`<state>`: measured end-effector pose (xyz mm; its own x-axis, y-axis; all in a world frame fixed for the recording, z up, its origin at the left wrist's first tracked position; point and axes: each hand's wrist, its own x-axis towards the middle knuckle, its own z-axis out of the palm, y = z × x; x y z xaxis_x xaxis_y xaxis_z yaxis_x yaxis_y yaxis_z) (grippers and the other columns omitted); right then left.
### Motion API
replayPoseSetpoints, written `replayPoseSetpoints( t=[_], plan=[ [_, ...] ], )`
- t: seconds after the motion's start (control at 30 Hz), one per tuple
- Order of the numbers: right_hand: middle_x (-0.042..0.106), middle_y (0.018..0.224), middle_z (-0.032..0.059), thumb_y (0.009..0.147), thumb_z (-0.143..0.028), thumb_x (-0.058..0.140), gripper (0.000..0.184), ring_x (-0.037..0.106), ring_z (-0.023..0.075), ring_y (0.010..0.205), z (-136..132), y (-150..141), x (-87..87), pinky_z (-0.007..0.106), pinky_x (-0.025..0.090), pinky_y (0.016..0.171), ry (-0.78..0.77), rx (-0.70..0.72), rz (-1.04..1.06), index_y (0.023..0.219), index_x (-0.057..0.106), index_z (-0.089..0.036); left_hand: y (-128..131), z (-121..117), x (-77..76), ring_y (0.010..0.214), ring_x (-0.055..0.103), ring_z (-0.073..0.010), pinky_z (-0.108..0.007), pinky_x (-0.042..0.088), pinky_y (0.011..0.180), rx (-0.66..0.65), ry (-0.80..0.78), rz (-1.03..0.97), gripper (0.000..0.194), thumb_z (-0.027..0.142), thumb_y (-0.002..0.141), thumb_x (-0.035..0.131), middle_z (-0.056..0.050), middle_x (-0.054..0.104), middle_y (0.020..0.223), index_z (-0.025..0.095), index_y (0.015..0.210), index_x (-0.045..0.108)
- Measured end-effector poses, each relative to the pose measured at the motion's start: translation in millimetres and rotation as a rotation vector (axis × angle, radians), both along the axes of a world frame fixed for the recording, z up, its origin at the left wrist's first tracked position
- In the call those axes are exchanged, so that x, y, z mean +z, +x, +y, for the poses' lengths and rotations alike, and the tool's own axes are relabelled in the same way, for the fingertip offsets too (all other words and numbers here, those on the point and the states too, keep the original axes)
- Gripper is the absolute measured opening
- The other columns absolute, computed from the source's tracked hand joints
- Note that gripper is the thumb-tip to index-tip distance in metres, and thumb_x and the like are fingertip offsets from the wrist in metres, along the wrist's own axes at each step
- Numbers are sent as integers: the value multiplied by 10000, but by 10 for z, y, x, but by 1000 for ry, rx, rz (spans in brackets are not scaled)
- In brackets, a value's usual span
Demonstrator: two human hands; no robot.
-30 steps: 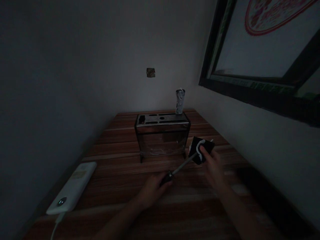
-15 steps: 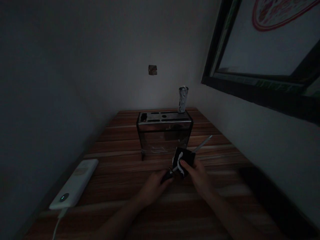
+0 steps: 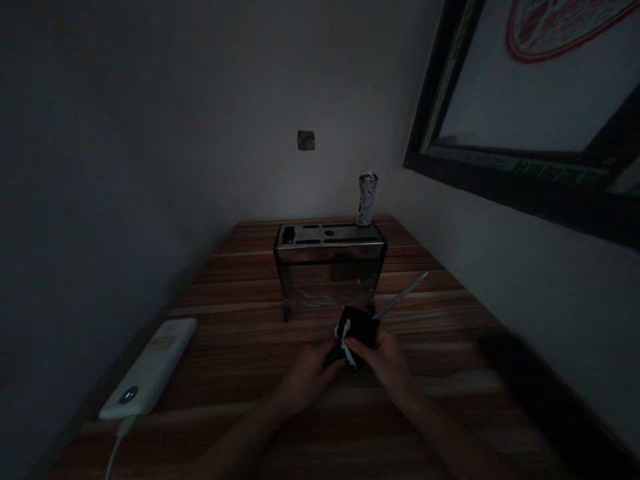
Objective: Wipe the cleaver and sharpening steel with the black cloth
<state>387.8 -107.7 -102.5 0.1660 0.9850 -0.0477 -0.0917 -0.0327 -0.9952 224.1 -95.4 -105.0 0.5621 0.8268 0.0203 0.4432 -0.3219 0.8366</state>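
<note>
My left hand [image 3: 310, 373] is closed around the dark handle of a sharpening steel [image 3: 403, 295], whose thin grey rod points up and to the right. In my right hand [image 3: 387, 363] is a black cloth [image 3: 361, 327] with a white strip along it, pinched around the rod close to the handle. The thumb presses on the cloth, and the far end of the rod sticks out beyond it. Just behind my hands stands a knife block [image 3: 330, 257] with a slotted metal top and see-through sides. A handle in crinkled plastic [image 3: 367, 199] rises from its right end.
On the left of the wooden table [image 3: 240, 373] lies a white power bank [image 3: 150, 367] with a cable [image 3: 117, 443]. A long dark object [image 3: 540, 393] runs along the right edge. Walls close in on both sides, with a dark frame [image 3: 500, 177] on the right.
My right hand has slid the black cloth down the rod toward the handle, left and nearer to me, baring the far end. My left hand has kept its hold on the handle.
</note>
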Motion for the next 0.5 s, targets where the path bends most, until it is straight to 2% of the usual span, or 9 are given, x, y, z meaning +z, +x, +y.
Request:
replayPoseSetpoints(
  t=[0.27, 0.5],
  plan=[
    [700, 771, 23, 541, -313, 763, 292, 638, 209, 714, 5, 11, 61, 306, 512, 630, 26, -47, 95, 783, 661, -185, 14, 4, 22, 859, 594, -173, -237, 434, 781, -18, -1, -21, 259, 299, 834, 484, -37, 650, 977, 185, 1047, 576],
    [701, 793, 36, 579, -339, 746, 307, 631, 201, 729, 55, 102, 50, 302, 502, 655, 34, -36, 69, 822, 667, -168, 17, 3, 23, 802, 585, -166, -227, 429, 735, -2, 8, 2, 244, 313, 835, 479, -39, 651, 922, 165, 994, 591]
  ],
)
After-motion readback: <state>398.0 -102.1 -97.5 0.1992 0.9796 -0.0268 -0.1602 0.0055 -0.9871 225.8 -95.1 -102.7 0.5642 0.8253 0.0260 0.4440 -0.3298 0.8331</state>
